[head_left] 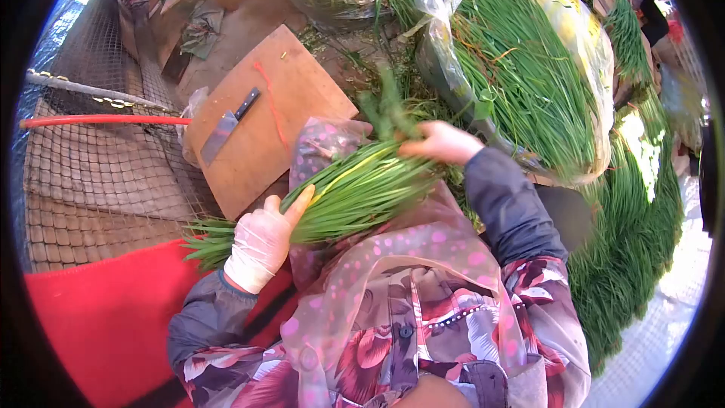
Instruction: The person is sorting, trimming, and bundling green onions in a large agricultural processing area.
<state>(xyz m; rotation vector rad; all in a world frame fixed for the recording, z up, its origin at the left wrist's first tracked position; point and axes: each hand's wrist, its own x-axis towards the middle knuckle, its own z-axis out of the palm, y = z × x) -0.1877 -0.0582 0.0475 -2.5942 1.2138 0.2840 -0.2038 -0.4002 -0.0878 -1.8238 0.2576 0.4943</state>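
We see a bundle of green chives (347,196) held across the lap, running from about eight o'clock up toward one o'clock in the view. The left hand (260,242), in a thin pale glove, is clamped around the bundle near its lower end, thumb lying up along the stalks. The right hand (442,142), bare, is closed on the upper end, where the leaves fan out. Beneath the bundle lies a spotted plastic apron (377,272). At eleven o'clock from the bundle a wooden cutting board (264,117) lies tilted, with a cleaver (226,128) resting on it, apart from both hands. At one o'clock a large clear bag (529,68) is packed with more chives, and loose piles (634,242) stretch down the three o'clock side.
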